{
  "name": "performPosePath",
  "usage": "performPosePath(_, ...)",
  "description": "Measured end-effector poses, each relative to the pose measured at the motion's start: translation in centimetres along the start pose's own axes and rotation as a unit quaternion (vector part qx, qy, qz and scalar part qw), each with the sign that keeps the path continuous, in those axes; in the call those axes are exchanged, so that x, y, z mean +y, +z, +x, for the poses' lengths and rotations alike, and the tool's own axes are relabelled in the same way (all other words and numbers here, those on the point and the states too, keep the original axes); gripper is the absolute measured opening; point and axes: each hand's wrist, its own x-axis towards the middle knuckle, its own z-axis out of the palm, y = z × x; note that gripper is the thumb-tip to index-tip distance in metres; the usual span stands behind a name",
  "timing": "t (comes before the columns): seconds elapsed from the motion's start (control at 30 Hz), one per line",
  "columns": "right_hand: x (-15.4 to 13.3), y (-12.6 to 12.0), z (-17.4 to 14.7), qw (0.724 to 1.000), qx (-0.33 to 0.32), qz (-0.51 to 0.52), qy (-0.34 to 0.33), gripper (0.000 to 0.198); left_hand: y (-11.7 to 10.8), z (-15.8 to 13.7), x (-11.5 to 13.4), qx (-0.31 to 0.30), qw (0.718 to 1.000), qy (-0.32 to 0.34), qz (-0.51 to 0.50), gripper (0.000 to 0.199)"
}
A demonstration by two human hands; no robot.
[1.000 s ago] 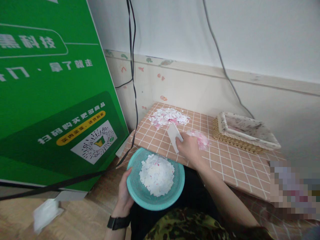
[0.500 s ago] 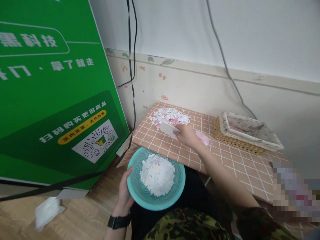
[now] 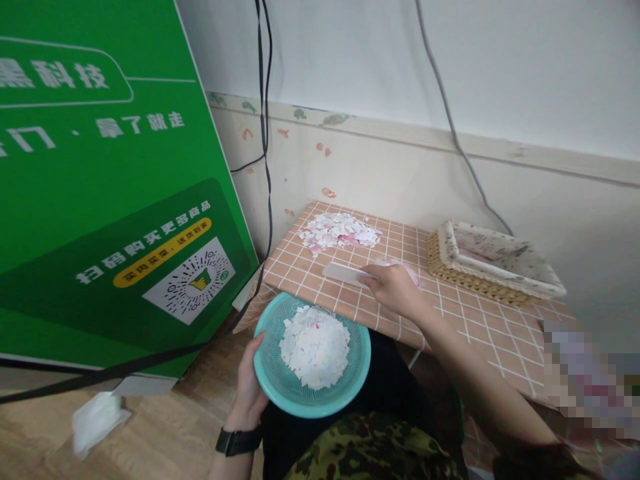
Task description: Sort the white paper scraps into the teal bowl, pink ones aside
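My left hand point(image 3: 250, 377) grips the rim of a turquoise plastic basket point(image 3: 345, 393), thumb on top and fingers underneath. Inside it lies a heap of white paper scraps point(image 3: 315, 347) with a few pink bits. My right hand point(image 3: 393, 287) is closed on one end of a flat white card point(image 3: 345, 274), which lies low over the checked tablecloth point(image 3: 300, 273). Beyond the card is a pile of white and pink paper scraps point(image 3: 339, 231). A pinkish thing point(image 3: 411, 272) is partly hidden behind my right hand.
A lined wicker basket point(image 3: 480, 293) stands at the table's right. The green cabinet point(image 3: 75, 220) with printed signs rises on the left, black cables point(image 3: 265, 133) hanging beside it. On the wooden floor rests a white plastic bag point(image 3: 99, 423).
My right hand has moved right and nearer to me with the card, away from the scrap pile. The basket in my left hand stays almost still.
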Motion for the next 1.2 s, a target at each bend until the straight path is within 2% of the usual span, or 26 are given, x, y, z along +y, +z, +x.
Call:
performPosePath(0.13, 0.2, 0.3, -1.0, 0.999, 0.039, -0.002, 0.021, 0.025, 0.0, 0.0, -0.1, -0.012, 1.0, 0.004, -0.001, 0.018)
performPosePath(0.27, 0.3, 0.5, -1.5, 0.999, 0.035, -0.004, 0.034, 0.026, -0.2, 0.1, -0.2, -0.011, 1.0, -0.001, 0.001, 0.018)
performPosePath(0.43, 0.0, 0.8, -1.0, 0.999, 0.039, -0.03, 0.018, 0.029, -0.1, 0.1, -0.3, -0.014, 1.0, -0.011, 0.007, 0.019)
performPosePath(0.63, -0.6, 1.8, -0.9, 0.999, -0.002, -0.039, 0.016, 0.029, -0.5, 0.1, -0.3, -0.026, 0.999, -0.019, 0.006, 0.022)
performPosePath(0.83, -1.0, 1.0, -1.6, 0.999, -0.019, -0.028, 0.002, 0.029, -1.0, 0.2, -0.3, -0.008, 1.0, -0.014, 0.004, 0.021)
performPosePath(0.93, -2.8, 0.8, -2.1, 1.0, 0.002, -0.017, -0.017, 0.032, -1.1, 0.2, -0.8, -0.002, 1.0, -0.017, 0.008, 0.021)
performPosePath(1.0, -4.8, 1.1, -2.5, 0.998, 0.008, -0.01, -0.064, 0.035, -1.2, 0.4, -1.3, -0.001, 1.0, -0.019, 0.013, 0.019)
performPosePath(1.1, -8.2, 2.3, -2.5, 0.99, -0.028, -0.026, -0.136, 0.044, -1.6, 0.8, -2.3, -0.013, 1.0, -0.021, 0.013, 0.019)
performPosePath(1.2, -10.6, 3.5, -1.9, 0.985, -0.067, -0.054, -0.15, 0.04, -2.3, 1.4, -3.4, -0.012, 1.0, -0.02, 0.014, 0.018)
